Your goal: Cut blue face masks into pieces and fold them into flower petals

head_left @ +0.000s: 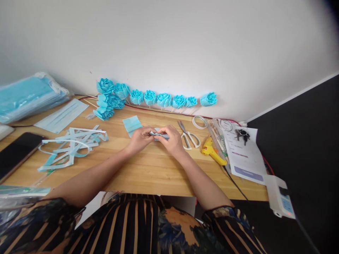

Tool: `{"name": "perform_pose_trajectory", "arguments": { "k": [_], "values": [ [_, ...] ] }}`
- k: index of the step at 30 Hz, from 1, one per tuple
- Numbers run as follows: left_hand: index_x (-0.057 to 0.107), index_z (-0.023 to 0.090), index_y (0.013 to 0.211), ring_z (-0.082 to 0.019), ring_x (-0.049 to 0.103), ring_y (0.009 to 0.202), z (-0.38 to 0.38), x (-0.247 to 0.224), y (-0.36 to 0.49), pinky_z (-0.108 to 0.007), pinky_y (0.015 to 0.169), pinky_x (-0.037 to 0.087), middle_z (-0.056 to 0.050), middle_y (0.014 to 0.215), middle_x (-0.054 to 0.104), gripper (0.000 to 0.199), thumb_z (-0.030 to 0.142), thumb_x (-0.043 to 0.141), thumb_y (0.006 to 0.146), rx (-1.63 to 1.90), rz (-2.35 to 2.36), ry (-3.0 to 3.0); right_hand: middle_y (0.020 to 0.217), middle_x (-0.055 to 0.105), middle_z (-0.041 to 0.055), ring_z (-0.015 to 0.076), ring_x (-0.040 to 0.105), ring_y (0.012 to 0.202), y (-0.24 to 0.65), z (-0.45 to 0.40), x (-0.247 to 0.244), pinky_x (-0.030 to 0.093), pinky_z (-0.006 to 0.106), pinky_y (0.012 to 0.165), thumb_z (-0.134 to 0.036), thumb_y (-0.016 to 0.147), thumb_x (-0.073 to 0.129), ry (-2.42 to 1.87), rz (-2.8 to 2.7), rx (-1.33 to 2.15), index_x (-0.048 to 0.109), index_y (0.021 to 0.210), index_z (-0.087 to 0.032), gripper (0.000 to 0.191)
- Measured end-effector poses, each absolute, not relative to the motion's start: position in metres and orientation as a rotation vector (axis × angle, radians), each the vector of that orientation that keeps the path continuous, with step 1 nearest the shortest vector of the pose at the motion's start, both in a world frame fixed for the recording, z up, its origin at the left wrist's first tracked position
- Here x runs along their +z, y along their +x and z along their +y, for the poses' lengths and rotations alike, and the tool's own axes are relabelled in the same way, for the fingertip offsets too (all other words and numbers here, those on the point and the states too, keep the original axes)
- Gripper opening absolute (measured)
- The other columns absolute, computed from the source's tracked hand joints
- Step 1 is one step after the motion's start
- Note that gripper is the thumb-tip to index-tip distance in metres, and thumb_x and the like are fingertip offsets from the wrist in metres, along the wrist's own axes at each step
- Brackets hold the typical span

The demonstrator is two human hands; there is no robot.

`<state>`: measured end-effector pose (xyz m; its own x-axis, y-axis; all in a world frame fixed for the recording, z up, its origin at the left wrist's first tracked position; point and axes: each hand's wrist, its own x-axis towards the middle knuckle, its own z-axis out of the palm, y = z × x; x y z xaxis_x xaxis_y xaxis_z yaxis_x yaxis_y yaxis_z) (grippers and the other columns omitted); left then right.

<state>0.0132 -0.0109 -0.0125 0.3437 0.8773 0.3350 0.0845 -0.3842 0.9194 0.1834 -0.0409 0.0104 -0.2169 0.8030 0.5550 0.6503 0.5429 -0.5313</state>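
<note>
Above the middle of the wooden table, my left hand (pixel 142 137) and my right hand (pixel 172 139) pinch a small folded piece of blue mask fabric (pixel 158 133) between fingers and thumbs. Its lower edge is partly covered by my right fingers. Just left of it lies a flat blue fabric square (pixel 132 125). Scissors (pixel 188 135) with white handles rest to the right of my right hand, blades pointing away from me. Blue fabric flowers (pixel 164 100) on thin sticks stand in a row along the wall, with several more grouped at the left (pixel 106 100).
Cut mask strips (pixel 70 144), a flat mask (pixel 62 114), a phone (pixel 19 151) and a bag of masks (pixel 29 95) lie left. Rightward are a tape roll (pixel 199 122), a yellow glue gun (pixel 213 151) with a cord, papers (pixel 245 158), keys (pixel 242 135) and a white power box (pixel 280 195).
</note>
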Motion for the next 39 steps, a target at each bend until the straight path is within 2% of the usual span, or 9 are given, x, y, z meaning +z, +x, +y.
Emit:
{"name": "perform_pose_trajectory", "arguments": {
  "k": [6,15,20,22,26,31,33,36,39],
  "values": [
    [0.072,0.017,0.095,-0.02,0.068,0.087,-0.011,-0.012,0.014,-0.031,0.079,0.053,-0.009,0.096,0.074,0.022,0.027,0.068,0.076,1.134,0.818,1.718,0.078,0.067,0.0025,0.0196,0.06,0.08,0.185,-0.041,0.009,0.045,0.034,0.076,-0.033,0.089,0.065,-1.07,-1.974,0.212,0.065,0.081,-0.024,0.012],
    [0.07,0.017,0.074,-0.018,0.065,0.08,-0.011,-0.005,0.012,-0.028,0.075,0.047,-0.006,0.081,0.071,0.011,0.026,0.066,0.08,1.142,0.747,1.84,0.08,0.067,0.0027,0.0185,0.059,0.077,0.183,-0.04,0.01,0.045,0.033,0.074,-0.032,0.09,0.064,-1.042,-2.003,0.224,0.068,0.091,-0.024,0.01],
    [0.069,0.015,0.07,-0.014,0.062,0.07,-0.015,-0.009,0.016,-0.023,0.067,0.045,-0.002,0.071,0.069,0.011,0.025,0.07,0.076,1.109,0.795,1.719,0.074,0.064,0.0013,0.0175,0.058,0.076,0.181,-0.044,0.013,0.045,0.033,0.075,-0.03,0.091,0.062,-0.975,-1.985,0.226,0.065,0.081,-0.023,0.013],
    [0.069,0.014,0.071,-0.013,0.061,0.065,-0.015,-0.008,0.016,-0.023,0.065,0.046,-0.001,0.067,0.069,0.012,0.025,0.074,0.072,1.084,0.799,1.508,0.082,0.066,0.002,0.0178,0.06,0.081,0.182,-0.045,0.014,0.047,0.033,0.078,-0.031,0.09,0.061,-0.997,-1.896,0.311,0.066,0.091,-0.023,0.009],
    [0.07,0.013,0.077,-0.014,0.066,0.069,-0.009,-0.003,0.012,-0.026,0.071,0.054,-0.002,0.075,0.072,0.017,0.024,0.08,0.068,1.162,0.714,0.909,0.1,0.067,0.0036,0.0179,0.062,0.093,0.186,-0.045,0.014,0.049,0.034,0.085,-0.035,0.09,0.058,-1.103,-1.671,0.515,0.059,0.118,-0.024,0.03],
    [0.07,0.012,0.074,-0.012,0.067,0.069,-0.004,0.003,0.008,-0.026,0.071,0.057,-0.001,0.075,0.072,0.014,0.014,0.081,0.066,1.207,0.625,0.593,0.099,0.069,0.0047,0.0199,0.062,0.095,0.186,-0.04,0.011,0.046,0.036,0.089,-0.038,0.086,0.062,-1.194,-1.781,0.545,0.059,0.118,-0.021,0.037],
    [0.071,0.011,0.075,-0.013,0.068,0.071,-0.006,0.002,0.01,-0.026,0.071,0.057,-0.003,0.076,0.073,0.013,0.014,0.081,0.068,1.177,0.605,0.619,0.097,0.07,0.0051,0.0203,0.062,0.092,0.185,-0.039,0.01,0.045,0.036,0.086,-0.038,0.083,0.065,-1.229,-1.817,0.499,0.06,0.115,-0.019,0.037],
    [0.072,0.01,0.076,-0.014,0.069,0.072,-0.009,0.001,0.012,-0.025,0.071,0.057,-0.005,0.077,0.074,0.012,0.015,0.08,0.069,1.128,0.584,0.697,0.084,0.068,0.0032,0.0189,0.061,0.082,0.183,-0.038,0.007,0.043,0.033,0.08,-0.035,0.085,0.063,-1.289,-1.846,0.412,0.063,0.088,-0.019,0.016],
    [0.072,0.009,0.078,-0.015,0.069,0.071,-0.01,0.001,0.011,-0.024,0.066,0.057,-0.006,0.076,0.073,0.014,0.018,0.081,0.07,1.109,0.591,0.753,0.074,0.065,0.0013,0.0171,0.059,0.075,0.185,-0.035,0.003,0.041,0.031,0.075,-0.031,0.088,0.058,-1.316,-1.874,0.318,0.058,0.072,-0.02,0.019]
  ]
}}
